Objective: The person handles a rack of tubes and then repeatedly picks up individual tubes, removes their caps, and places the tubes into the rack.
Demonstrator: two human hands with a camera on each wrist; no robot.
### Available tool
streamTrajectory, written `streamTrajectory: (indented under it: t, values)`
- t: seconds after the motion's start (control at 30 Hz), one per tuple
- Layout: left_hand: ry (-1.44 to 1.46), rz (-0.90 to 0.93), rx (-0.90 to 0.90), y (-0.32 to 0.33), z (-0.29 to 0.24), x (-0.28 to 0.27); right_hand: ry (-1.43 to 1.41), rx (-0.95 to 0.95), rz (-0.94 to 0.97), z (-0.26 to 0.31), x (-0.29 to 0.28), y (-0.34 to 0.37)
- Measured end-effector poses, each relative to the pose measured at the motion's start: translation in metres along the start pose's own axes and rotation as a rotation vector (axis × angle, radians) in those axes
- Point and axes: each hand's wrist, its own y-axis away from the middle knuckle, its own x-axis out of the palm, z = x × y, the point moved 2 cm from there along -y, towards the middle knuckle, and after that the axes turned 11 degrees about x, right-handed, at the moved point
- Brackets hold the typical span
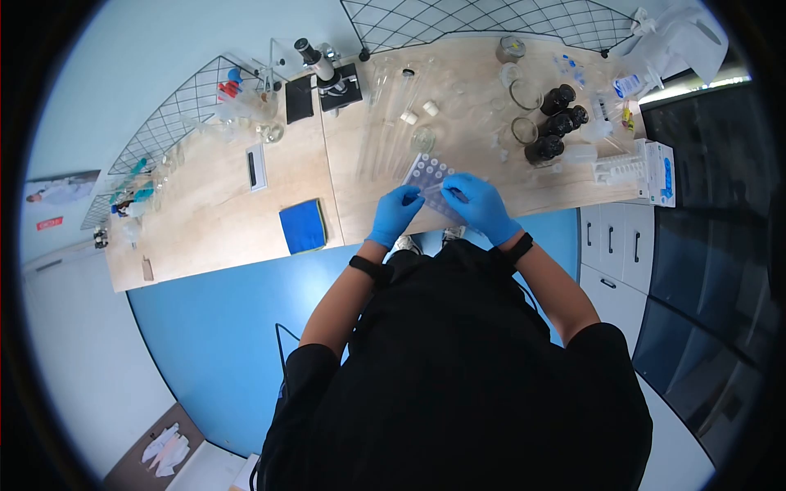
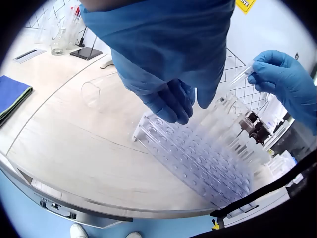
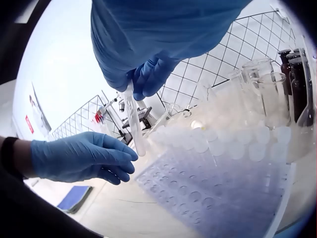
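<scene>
My right hand (image 1: 481, 209), in a blue glove, pinches a clear test tube (image 3: 133, 123) near its upper end. The tube hangs slanting downward beside a translucent tube rack (image 3: 213, 193) with rows of round holes. Also gloved in blue, my left hand (image 3: 84, 156) is near the tube's lower end, its fingers loosely bent around nothing. In the left wrist view this hand (image 2: 168, 54) is above one end of the rack (image 2: 198, 163). White-capped tubes (image 3: 235, 148) fill the rack's far rows.
A microscope (image 1: 332, 83) stands at the back, and a blue cloth (image 1: 303, 227) lies left of the rack. Long glass tubes lie behind it. Dark bottles (image 1: 560, 123), glass beakers (image 1: 525, 95) and a glove box (image 1: 661, 173) occupy the right side. Wire mesh (image 1: 491, 16) borders the rear.
</scene>
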Motion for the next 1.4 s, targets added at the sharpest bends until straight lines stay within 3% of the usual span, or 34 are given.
streamTrajectory:
  t: [0.17, 0.37, 0.43, 0.57, 0.67, 0.77, 0.87, 0.93, 1.03, 1.23, 1.37, 1.4]
  values:
    - [-0.056, 0.010, -0.041, -0.014, 0.021, 0.009, 0.183, -0.110, 0.015, -0.020, 0.015, -0.018]
    - [0.021, -0.054, 0.094, -0.014, 0.027, 0.013, 0.358, -0.161, 0.064, -0.043, 0.032, -0.034]
    - [-0.100, -0.120, -0.030, -0.007, 0.039, 0.007, 0.443, -0.232, 0.144, -0.049, 0.040, -0.034]
    - [-0.229, -0.185, -0.076, -0.004, 0.054, -0.007, 0.568, -0.379, 0.100, -0.051, 0.051, -0.037]
    - [-0.324, -0.182, -0.020, -0.014, 0.049, -0.010, 0.667, -0.289, 0.136, -0.046, 0.055, -0.039]
    - [-0.252, -0.344, -0.011, -0.024, 0.049, -0.014, 0.670, -0.344, 0.115, -0.032, 0.048, -0.037]
    - [-0.343, -0.302, -0.064, -0.027, 0.076, -0.015, 0.477, -0.300, 0.029, -0.025, 0.037, -0.029]
    - [-0.423, -0.239, -0.033, -0.029, 0.088, -0.015, 0.287, -0.118, -0.018, -0.026, 0.021, -0.023]
    - [-0.589, -0.152, 0.007, -0.033, 0.095, -0.014, 0.260, 0.027, -0.078, -0.023, -0.008, -0.011]
    - [-0.685, 0.013, -0.061, -0.040, 0.092, -0.014, 0.271, 0.060, -0.173, -0.042, -0.052, 0.004]
    - [-0.699, 0.017, -0.049, -0.044, 0.093, -0.015, 0.224, 0.150, -0.192, -0.070, -0.067, 0.005]
    - [-0.639, -0.080, -0.062, -0.042, 0.088, -0.018, 0.179, 0.232, -0.111, -0.078, -0.070, 0.002]
